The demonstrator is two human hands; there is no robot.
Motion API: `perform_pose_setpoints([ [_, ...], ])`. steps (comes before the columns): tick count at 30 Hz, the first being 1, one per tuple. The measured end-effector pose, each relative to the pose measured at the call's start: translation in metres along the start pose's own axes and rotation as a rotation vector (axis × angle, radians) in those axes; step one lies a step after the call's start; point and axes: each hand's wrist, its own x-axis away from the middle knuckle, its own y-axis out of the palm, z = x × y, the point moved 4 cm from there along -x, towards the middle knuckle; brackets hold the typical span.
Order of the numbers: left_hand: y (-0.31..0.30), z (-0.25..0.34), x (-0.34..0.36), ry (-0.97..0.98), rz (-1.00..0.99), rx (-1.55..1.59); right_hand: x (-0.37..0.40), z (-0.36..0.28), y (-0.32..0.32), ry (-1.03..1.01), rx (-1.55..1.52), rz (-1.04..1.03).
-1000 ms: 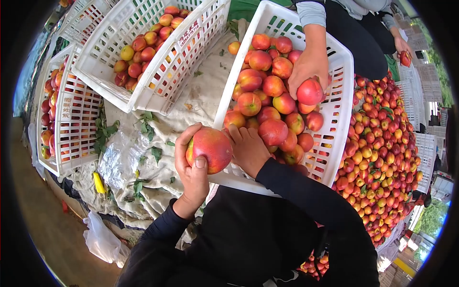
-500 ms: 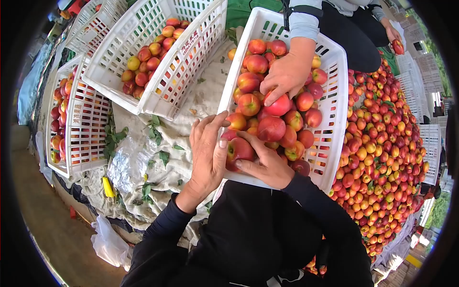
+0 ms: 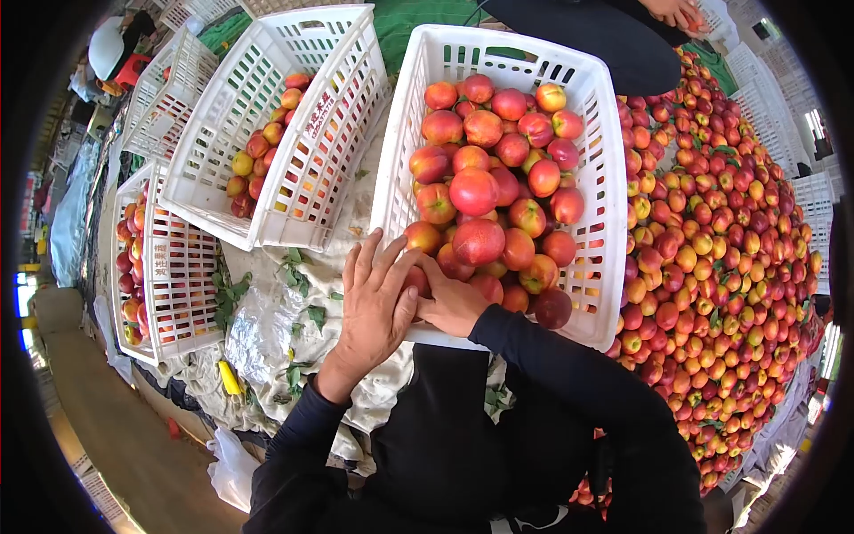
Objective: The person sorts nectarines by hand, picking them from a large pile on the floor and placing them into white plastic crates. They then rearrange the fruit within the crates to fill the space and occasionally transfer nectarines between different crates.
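In front of me stands a white slatted crate (image 3: 614, 267), part filled with red and yellow nectarines (image 3: 479, 242). My left hand (image 3: 372, 298) is at its near left corner, fingers stretched out and slightly spread. My right hand (image 3: 455, 304) curls inside the same corner, closed around a nectarine (image 3: 416, 279) that shows only partly between my two hands. The fingers of my right hand reach close to my left thumb and index finger. A dark red nectarine (image 3: 553, 308) lies near the front side of the crate, right of my right hand.
A large heap of nectarines (image 3: 712, 267) spreads along the right. Other white crates (image 3: 311, 169) with fruit stand on the left. A yellow-handled object (image 3: 229, 377), leaves and clear plastic (image 3: 260, 334) lie on the cloth. A co-worker's hand (image 3: 680, 13) is at the top right.
The co-worker's hand has left the crate. My right hand has moved left toward my left hand, its fingers curling further around the fruit. The view has shifted.
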Motion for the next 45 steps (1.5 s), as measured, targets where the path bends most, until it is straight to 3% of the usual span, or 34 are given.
perform_pose_setpoints([
  [1,0.0,0.002,-0.001,0.099,-0.124,-0.032,0.004,0.009,0.001,-0.048,-0.069,-0.013],
  [3,-0.006,0.006,-0.003,0.136,-0.181,-0.026,0.019,0.015,-0.003,-0.101,-0.148,-0.068],
  [5,-0.012,0.011,-0.007,0.183,-0.21,-0.05,0.049,-0.004,-0.031,-0.247,-0.011,0.07],
  [6,-0.014,0.01,-0.011,0.17,-0.211,-0.047,0.057,-0.015,-0.052,-0.145,0.024,0.086],
  [8,-0.013,0.009,-0.019,0.208,-0.335,-0.035,0.065,-0.025,-0.085,-0.364,0.257,0.517],
  [9,-0.009,0.009,-0.024,0.248,-0.313,-0.06,0.058,-0.024,-0.089,-0.369,0.257,0.52],
  [11,-0.002,0.007,-0.036,0.23,-0.414,-0.077,0.044,-0.021,-0.089,-0.469,0.6,0.61],
  [12,0.002,0.005,-0.037,0.207,-0.518,-0.088,0.035,-0.01,-0.087,-0.462,0.586,0.614],
  [14,0.001,0.005,-0.041,0.194,-0.508,-0.056,0.013,0.008,-0.075,-0.482,0.862,0.424],
  [16,-0.002,0.005,-0.046,0.175,-0.495,-0.017,0.018,0.003,-0.078,-0.48,0.873,0.43],
  [18,-0.023,0.009,-0.052,0.047,-0.271,0.13,0.044,-0.005,-0.09,-0.428,0.647,0.459],
  [19,-0.028,0.008,-0.055,-0.077,-0.309,0.276,0.057,-0.008,-0.1,-0.358,0.587,0.369],
  [20,-0.027,0.011,-0.059,-0.086,-0.309,0.278,0.066,-0.005,-0.11,-0.3,0.311,0.351],
  [22,-0.023,0.022,-0.07,-0.257,-0.248,1.135,0.074,-0.003,-0.113,-0.19,-0.654,0.351],
  [23,-0.028,0.029,-0.077,-0.257,-0.313,1.21,0.071,-0.005,-0.108,-0.046,-1.175,0.193],
  [24,-0.025,0.024,-0.083,-0.257,-0.317,1.205,0.07,0.005,-0.108,-0.049,-1.18,0.194],
  [26,-0.022,0.017,-0.093,0.128,-0.307,0.336,0.067,0.025,-0.099,0.003,-1.567,-0.136],
  [27,-0.017,0.016,-0.09,0.178,-0.358,0.054,0.068,0.028,-0.1,0.065,-1.586,-0.044],
  [31,0.035,-0.008,-0.07,0.242,-0.509,-0.2,0.075,0.061,-0.095,0.116,-1.836,-0.043],
  [33,0.058,-0.016,-0.079,0.28,-0.497,-0.547,0.075,0.064,-0.096,0.037,-1.769,-0.095],
  [34,0.062,-0.02,-0.083,0.282,-0.497,-0.553,0.075,0.064,-0.098,-0.04,-1.698,-0.138],
  [37,0.071,-0.027,-0.097,0.568,-0.63,-0.807,0.077,0.058,-0.097,-0.14,-1.52,-0.214],
  [38,0.07,-0.026,-0.099,0.573,-0.632,-0.817,0.076,0.054,-0.093,-0.149,-1.415,-0.25],
  [40,0.068,-0.02,-0.098,0.628,-0.647,-0.504,0.077,0.044,-0.089,-0.173,-1.391,-0.319],
  [42,0.071,-0.025,-0.099,0.659,-0.624,-0.597,0.08,0.04,-0.085,-0.161,-1.137,-0.299],
  [45,0.105,-0.041,-0.1,0.651,-0.665,-0.733,0.083,0.034,-0.085,-0.17,-1.073,-0.357],
])
